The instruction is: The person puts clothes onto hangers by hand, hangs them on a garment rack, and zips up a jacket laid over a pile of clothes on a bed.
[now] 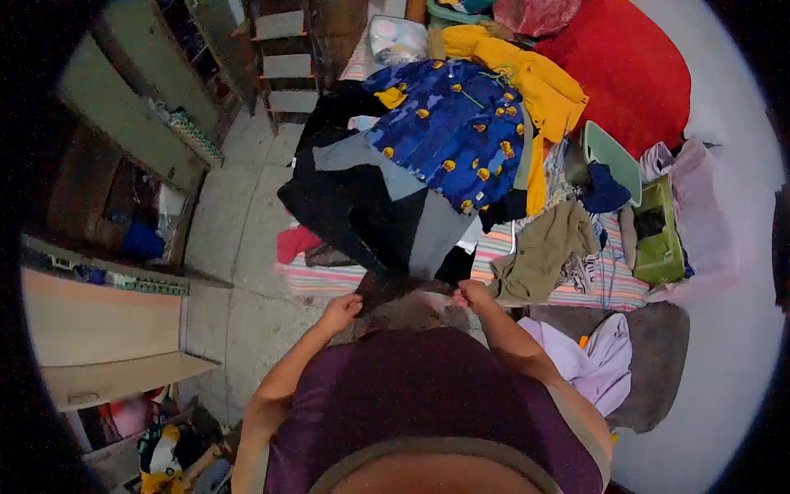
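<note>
Bed [325,281]: covered with a striped sheet in pink, orange and white, it spreads ahead of the person and bears heaps of clothes.
Cabinet [152,90]: greenish doors at the left, across a strip of pale floor [247,193].
Red bundle [634,70]: a big, smooth mound at the far right of the bed.
Black-and-grey garment [350,198]: spread over the near left part of the bed, reaching down toward the person's hands.
Blue shirt [453,123]: patterned with yellow motifs, laid out partly on top of the black-and-grey garment.
Yellow garment [547,82]: crumpled, just beyond the blue shirt and to its right.
Dark pad [662,354]: at the person's right, with a lavender garment [605,366] lying on it.
Olive garment [547,251]: rumpled on the sheet, near the right hand.
Green basket [658,235]: at the bed's right, beside a pale green tub [613,160].
Dark cloth [391,286]: stretched between the two hands, in front of the person's body at the bed's near edge; whether it joins the black-and-grey garment is unclear.
Left hand [344,311]: fingers pinched on the left end of the dark cloth.
Right hand [472,295]: fingers closed narrowly on its right end.
</note>
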Demonstrator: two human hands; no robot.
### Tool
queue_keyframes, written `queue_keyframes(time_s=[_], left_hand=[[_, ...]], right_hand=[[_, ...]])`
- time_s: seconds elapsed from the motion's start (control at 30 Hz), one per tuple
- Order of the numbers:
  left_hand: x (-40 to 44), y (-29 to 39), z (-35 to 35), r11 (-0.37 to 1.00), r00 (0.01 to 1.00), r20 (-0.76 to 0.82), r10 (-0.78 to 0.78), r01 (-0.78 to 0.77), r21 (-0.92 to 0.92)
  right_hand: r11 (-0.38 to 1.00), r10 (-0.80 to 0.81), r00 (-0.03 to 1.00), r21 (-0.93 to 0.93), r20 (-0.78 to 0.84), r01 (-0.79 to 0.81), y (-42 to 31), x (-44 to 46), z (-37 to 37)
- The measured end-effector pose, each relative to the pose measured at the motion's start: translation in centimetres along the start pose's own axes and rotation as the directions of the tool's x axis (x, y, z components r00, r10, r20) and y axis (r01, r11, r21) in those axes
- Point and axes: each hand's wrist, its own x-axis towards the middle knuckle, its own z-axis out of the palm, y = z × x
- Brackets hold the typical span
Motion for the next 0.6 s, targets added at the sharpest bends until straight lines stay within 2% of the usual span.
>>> queue_keyframes(time_s=[0.07, 0.1, 0.13, 0.2, 0.3, 0.33, 0.4, 0.43, 0.47, 0.53, 0.6], left_hand=[[0.1, -2.0, 0.2, 0.996, 0.999, -0.028, 0.021, -0.018, 0.089], [0.2, -3.7, 0.2, 0.995, 0.999, -0.021, -0.037, 0.039, 0.087], [0.4, -4.9, 0.4, 0.992, 0.995, -0.018, -0.096, 0.097, 0.084], [-0.7, -2.7, 0.9, 0.933, 0.957, -0.026, -0.287, 0.274, -0.234], [0.0, -8.3, 3.2, 0.835, 0.936, -0.099, -0.338, 0.25, -0.49], [0.6, -7.2, 3.4, 0.828, 0.923, -0.092, -0.375, 0.288, -0.481], [1.1, -2.5, 4.7, 0.804, 0.889, -0.073, -0.452, 0.37, -0.466], [1.6, -1.5, 5.2, 0.799, 0.892, -0.07, -0.446, 0.361, -0.481], [2.2, -0.4, 5.9, 0.793, 0.895, -0.067, -0.441, 0.354, -0.496], [4.0, 3.2, 7.0, 0.78, 0.894, -0.047, -0.446, 0.362, -0.51], [7.0, 0.5, 8.7, 0.826, 0.933, -0.029, -0.359, 0.303, -0.475]], right_hand=[[0.998, -0.007, 1.0, 0.058, 0.002, 0.007, -1.4, 4.2, -0.8], [0.997, -0.009, 1.0, 0.083, 0.006, 0.008, -2.6, 5.9, -1.0], [0.999, -0.028, 0.997, 0.022, -0.068, 0.029, -4.4, 6.8, -0.6], [0.993, -0.075, 0.978, -0.109, -0.197, 0.054, -9.2, 7.4, 0.9], [0.986, -0.134, 0.972, -0.122, -0.194, 0.112, -13.7, 11.7, -0.6], [0.984, -0.152, 0.969, -0.124, -0.194, 0.13, -14.5, 13.6, -1.1], [0.953, -0.278, 0.94, 0.063, -0.199, 0.296, -14.8, 19.1, -2.7], [0.917, -0.334, 0.918, 0.154, -0.213, 0.369, -14.9, 20.9, -2.9], [0.917, -0.358, 0.832, 0.01, -0.424, 0.4, -18.7, 16.1, 0.4], [0.921, -0.312, 0.874, 0.109, -0.374, 0.375, -21.1, 16.0, 0.5], [0.93, -0.314, 0.884, 0.073, -0.348, 0.359, -21.3, 18.0, -0.4]])
